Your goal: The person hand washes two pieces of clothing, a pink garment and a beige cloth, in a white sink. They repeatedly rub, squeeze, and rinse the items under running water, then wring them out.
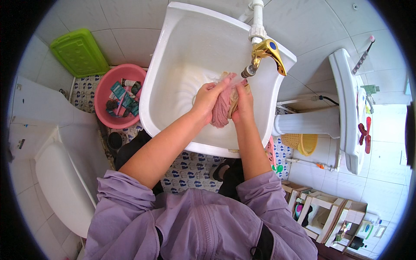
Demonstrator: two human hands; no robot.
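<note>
A wet, bunched pink cloth [221,110] with a yellowish part [233,100] is gripped between my two hands over a white ceramic sink [208,42]. My left hand [207,99] holds its left side, the thumb laid across the top. On the other side my right hand [243,101] grasps the yellowish part. Water runs onto the cloth from a gold-coloured faucet [260,53] just above my fingers. The faucet joins a white plastic pipe [257,19]. Both hands partly cover the cloth, and its lower end hangs free inside the basin.
Left of the sink stands a pink basin [100,112] with wrappers and other waste; a green plastic lid [79,53] leans behind it. A white toilet [61,182] is at far left. On the right are a pedestal washbasin [349,107], a yellow basket [299,143] and a wooden shelf [325,214].
</note>
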